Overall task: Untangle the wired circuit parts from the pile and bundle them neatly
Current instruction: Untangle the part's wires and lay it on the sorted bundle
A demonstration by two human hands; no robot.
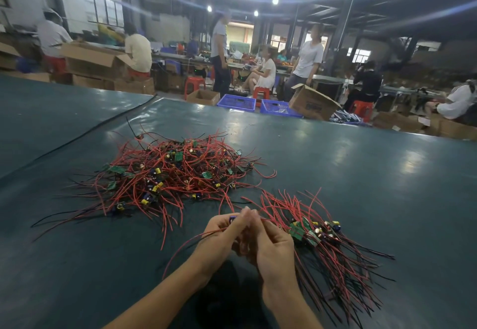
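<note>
A tangled pile (170, 174) of small green circuit boards with red and black wires lies on the dark green table (361, 174), ahead and to the left of my hands. A sorted bundle (317, 235) of the same parts lies to the right, boards together and wires fanned out. My left hand (222, 235) pinches one wired circuit part (233, 219) with a blue component at its fingertips. My right hand (268, 246) pinches the red wire of that part, fingertips meeting those of the left. The part's wires trail down to the left.
A black cable (85, 132) runs across the table's far left. Beyond the far edge stand blue crates (237, 101), cardboard boxes (312, 106), red stools and several people at other benches.
</note>
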